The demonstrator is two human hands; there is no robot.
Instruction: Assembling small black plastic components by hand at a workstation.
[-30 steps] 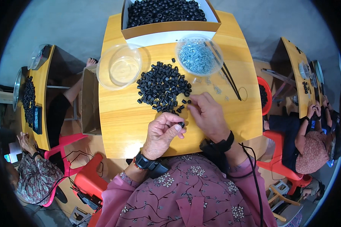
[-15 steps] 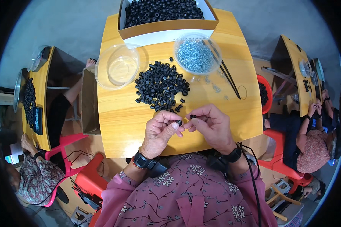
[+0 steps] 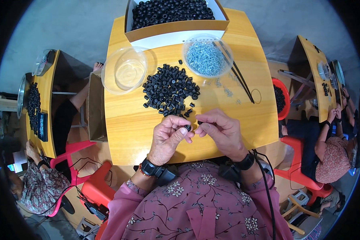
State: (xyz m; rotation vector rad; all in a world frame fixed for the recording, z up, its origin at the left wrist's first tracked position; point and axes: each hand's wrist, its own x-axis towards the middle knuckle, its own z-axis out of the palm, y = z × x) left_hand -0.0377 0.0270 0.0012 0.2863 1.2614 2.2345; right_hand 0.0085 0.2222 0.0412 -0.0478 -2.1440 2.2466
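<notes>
Just in front of the pile of small black parts (image 3: pixel 170 89), my two hands face each other above the yellow wooden table (image 3: pixel 128 132). My left hand (image 3: pixel 168 136) pinches a small black ring-shaped part (image 3: pixel 187 127) between thumb and fingers, its round opening showing. A second small dark piece (image 3: pixel 199 123) sits in the fingertips of my right hand (image 3: pixel 222 132); its shape is mostly hidden. The two pieces are close together but apart. Beyond the pile stands a clear round tub of tiny clear-blue pieces (image 3: pixel 206 59).
At the back is a cardboard box (image 3: pixel 176 30) of round black parts. A clear tub (image 3: pixel 124 70) stands left; dark thin rods (image 3: pixel 240 80) and a thin ring (image 3: pixel 256 96) lie right. A red basin (image 3: pixel 282 100) is beside the table. People sit at side tables.
My right hand has shifted slightly left, bringing its dark piece nearer to the one in my left hand. My left hand has hardly moved.
</notes>
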